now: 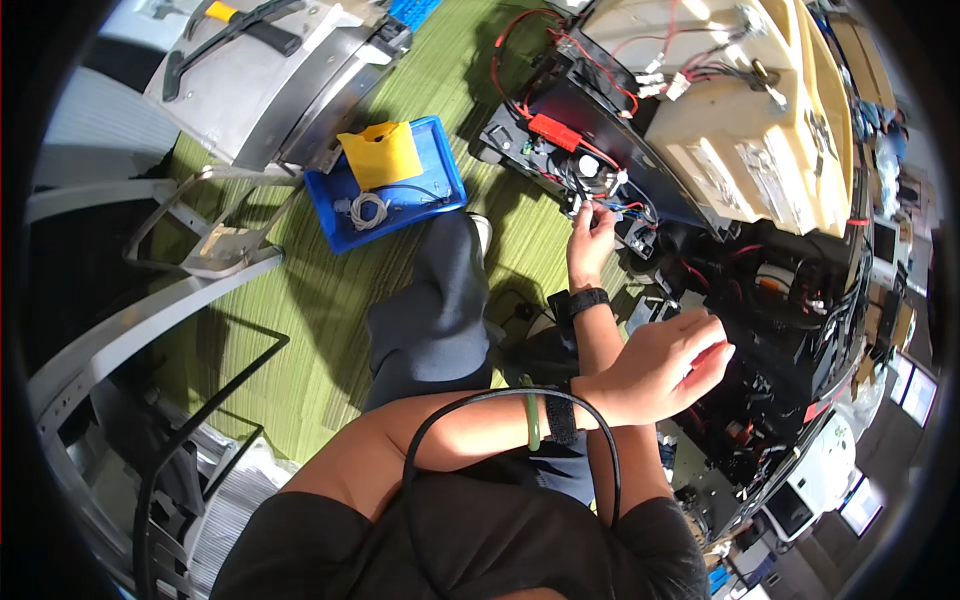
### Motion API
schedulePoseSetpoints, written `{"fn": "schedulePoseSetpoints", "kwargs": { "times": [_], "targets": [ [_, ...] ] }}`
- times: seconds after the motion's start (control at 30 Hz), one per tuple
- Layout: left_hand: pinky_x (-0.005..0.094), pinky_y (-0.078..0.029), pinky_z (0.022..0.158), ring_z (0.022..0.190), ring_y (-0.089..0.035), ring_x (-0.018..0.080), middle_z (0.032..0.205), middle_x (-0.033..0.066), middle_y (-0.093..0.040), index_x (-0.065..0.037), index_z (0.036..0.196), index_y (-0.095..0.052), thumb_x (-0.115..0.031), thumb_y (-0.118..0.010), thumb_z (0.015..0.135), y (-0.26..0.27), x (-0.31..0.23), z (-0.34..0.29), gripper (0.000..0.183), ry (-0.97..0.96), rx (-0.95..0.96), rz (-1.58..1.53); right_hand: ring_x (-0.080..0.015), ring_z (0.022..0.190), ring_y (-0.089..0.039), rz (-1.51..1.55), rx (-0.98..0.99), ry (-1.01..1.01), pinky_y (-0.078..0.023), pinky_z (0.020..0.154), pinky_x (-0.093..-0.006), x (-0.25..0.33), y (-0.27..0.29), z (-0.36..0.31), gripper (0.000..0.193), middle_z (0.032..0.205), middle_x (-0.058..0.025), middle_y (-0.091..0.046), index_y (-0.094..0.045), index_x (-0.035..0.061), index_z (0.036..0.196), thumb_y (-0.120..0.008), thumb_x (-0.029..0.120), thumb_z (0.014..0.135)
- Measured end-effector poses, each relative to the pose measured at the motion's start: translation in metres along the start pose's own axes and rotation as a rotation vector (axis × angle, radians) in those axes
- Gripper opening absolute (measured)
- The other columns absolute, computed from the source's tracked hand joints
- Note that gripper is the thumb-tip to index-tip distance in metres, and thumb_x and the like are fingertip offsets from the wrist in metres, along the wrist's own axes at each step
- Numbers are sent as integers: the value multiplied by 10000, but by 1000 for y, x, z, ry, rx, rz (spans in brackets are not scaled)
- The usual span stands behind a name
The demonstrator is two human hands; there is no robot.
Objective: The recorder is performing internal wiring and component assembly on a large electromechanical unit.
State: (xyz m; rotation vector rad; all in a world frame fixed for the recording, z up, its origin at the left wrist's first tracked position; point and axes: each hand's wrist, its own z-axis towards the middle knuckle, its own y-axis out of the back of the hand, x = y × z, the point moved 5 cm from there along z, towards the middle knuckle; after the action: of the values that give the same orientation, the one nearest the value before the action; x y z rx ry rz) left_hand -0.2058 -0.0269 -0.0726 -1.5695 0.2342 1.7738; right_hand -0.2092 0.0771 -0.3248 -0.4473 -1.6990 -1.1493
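My left arm, with a green bangle and a black strap at the wrist, crosses over my right forearm. My left hand (665, 368) is curled into a loose fist above the dark machine interior, and nothing shows in it. Farther ahead, my right hand (592, 245) pinches at the edge of an open black machine housing (515, 140) among cables. What its fingertips hold is too small to make out. Coloured wires (634, 210), a white round part (588, 169) and a red block (555, 131) lie close by.
A blue tray (335, 235) on the green floor holds a yellow pouch (385, 157) and a coiled pale cable (368, 211). A large cream-coloured casing (730, 160) with loose wires stands at right. Grey metal equipment (250, 90) and a metal frame (160, 310) are at left.
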Motion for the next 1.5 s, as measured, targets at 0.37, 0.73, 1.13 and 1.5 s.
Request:
{"fn": "schedulePoseSetpoints", "kwargs": {
  "times": [0.37,0.73,1.13,1.5],
  "targets": [
    [312,-393,532,552,-476,202,651,81,-468,0,786,-502,-77,-554,862,-31,11,-9,119,1,215,101,-97,719,-513,-119,-132,173,-444,676,-241,36,98,-4,211,824,-54,-600,-545,9,1019,-598,149,870],
    [405,-486,548,613,-596,329,752,132,-583,-29,786,-529,-202,-547,852,-113,32,-54,187,-146,680,484,-201,959,-534,-134,-259,189,-419,840,-311,57,238,-60,289,1033,-109,-580,-511,80,1173,-505,247,937],
    [374,-457,512,571,-564,288,705,92,-540,-55,759,-540,-171,-588,834,-136,35,-73,146,-257,648,575,-120,942,-516,196,-349,172,-410,840,-246,19,328,-57,279,1062,-59,-571,-540,18,1159,-545,117,898],
    [372,-442,522,578,-542,284,678,86,-508,-53,745,-520,-187,-567,852,-165,63,-95,178,-198,781,656,-230,952,-559,-39,-584,248,-428,853,-315,5,380,-88,255,1036,-130,-590,-560,8,1112,-519,143,899]
  ]
}}
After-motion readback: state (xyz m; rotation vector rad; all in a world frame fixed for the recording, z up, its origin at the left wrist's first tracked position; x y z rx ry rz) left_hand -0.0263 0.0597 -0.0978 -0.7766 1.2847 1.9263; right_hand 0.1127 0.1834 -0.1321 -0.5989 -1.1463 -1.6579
